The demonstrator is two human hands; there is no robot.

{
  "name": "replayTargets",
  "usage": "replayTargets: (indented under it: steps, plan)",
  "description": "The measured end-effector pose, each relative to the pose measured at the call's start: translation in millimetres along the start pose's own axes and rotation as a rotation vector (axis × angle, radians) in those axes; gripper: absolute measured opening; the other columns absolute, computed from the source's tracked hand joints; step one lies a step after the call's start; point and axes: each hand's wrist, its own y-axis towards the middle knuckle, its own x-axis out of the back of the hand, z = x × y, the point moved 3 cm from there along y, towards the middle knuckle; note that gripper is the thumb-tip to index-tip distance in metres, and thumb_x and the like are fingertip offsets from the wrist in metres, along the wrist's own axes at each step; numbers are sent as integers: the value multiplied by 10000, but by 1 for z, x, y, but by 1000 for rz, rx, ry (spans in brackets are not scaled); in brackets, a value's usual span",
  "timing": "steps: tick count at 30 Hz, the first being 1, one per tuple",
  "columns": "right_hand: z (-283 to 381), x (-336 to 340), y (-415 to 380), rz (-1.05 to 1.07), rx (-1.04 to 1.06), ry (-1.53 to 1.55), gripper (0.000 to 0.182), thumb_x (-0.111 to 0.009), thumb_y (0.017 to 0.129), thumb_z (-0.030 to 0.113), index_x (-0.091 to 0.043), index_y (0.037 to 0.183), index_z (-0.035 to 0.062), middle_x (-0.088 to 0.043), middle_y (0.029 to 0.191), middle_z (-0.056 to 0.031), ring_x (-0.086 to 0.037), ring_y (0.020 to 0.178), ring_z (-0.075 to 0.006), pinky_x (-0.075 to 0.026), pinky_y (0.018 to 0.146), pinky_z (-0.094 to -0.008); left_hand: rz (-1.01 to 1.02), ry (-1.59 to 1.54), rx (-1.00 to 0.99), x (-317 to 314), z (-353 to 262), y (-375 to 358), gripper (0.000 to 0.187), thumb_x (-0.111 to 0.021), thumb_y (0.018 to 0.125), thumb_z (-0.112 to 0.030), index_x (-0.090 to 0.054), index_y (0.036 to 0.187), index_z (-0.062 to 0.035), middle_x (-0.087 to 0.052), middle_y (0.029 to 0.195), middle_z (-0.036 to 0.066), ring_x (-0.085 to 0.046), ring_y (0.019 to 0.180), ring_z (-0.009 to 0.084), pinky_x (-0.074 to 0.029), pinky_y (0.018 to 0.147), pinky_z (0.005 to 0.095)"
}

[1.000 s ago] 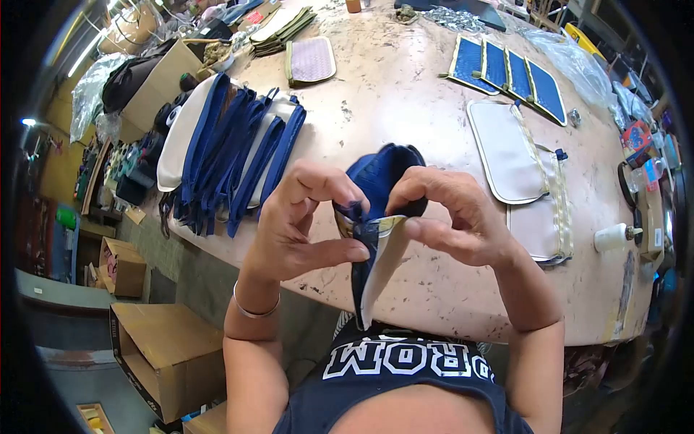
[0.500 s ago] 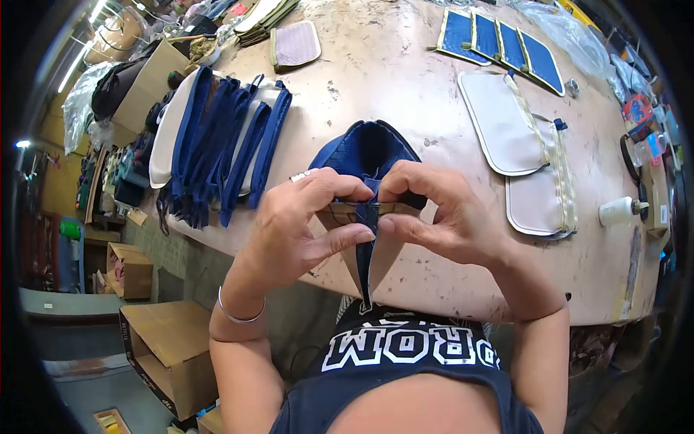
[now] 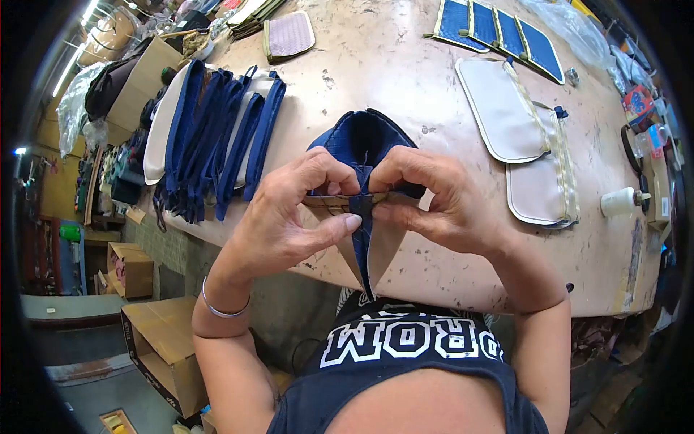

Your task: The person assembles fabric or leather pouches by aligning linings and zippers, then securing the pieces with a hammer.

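A pouch (image 3: 389, 132) with a quilted navy lining and beige outer sides stands up between my hands at the table's near edge. Its top gapes away from me, and a narrow navy strip (image 3: 365, 253) runs down its near end to a point. With thumb and bent fingers, my left hand (image 3: 285, 210) pinches the pouch's edge left of the strip. On the other side, my right hand (image 3: 437, 202) grips the matching edge, its thumb close to the strip. The fingertips partly cover the seam between them.
Left on the table lies a pile of navy zipper strips (image 3: 217, 145) with beige pieces. Pale zippered pouches (image 3: 499, 108) lie at right, near a white bottle (image 3: 618, 202). Blue panels (image 3: 506, 40) and a pinkish panel (image 3: 289, 34) sit farther back. A cardboard box (image 3: 170, 347) stands below left.
My left hand has shifted slightly left and its thumb has slid left along the strip. Both hands still hold the pouch. The whole view has moved a little.
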Motion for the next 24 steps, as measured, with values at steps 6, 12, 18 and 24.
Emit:
replayTargets:
  steps: [6,12,18,24]
  plan:
    - [-5,2,-1,24,-9,-7,237,-685,739,181,-565,837,2,-574,779,-75,-546,714,-169,-426,653,-271,38,-50,19,1,4,0,190,-650,703,-58,-564,850,26,-547,776,50,-505,736,117,-420,689,242]
    - [5,-2,3,25,-80,-29,184,-663,701,120,-561,804,7,-571,722,-99,-563,669,-199,-449,624,-297,60,-182,97,1,4,-1,134,-617,729,-54,-570,817,35,-551,765,46,-501,729,102,-420,691,240]
    - [1,-6,3,12,-25,-39,154,-665,699,68,-554,788,10,-526,689,-70,-520,653,-170,-425,610,-279,56,-138,70,0,8,-1,132,-632,720,-37,-567,812,32,-543,762,46,-497,719,100,-417,677,226]
    - [-2,-4,3,60,48,-46,200,-670,686,104,-566,835,19,-583,772,-90,-567,725,-217,-448,651,-300,9,-93,-13,-1,2,-4,150,-676,683,2,-586,803,11,-539,744,43,-507,698,107,-425,641,230]
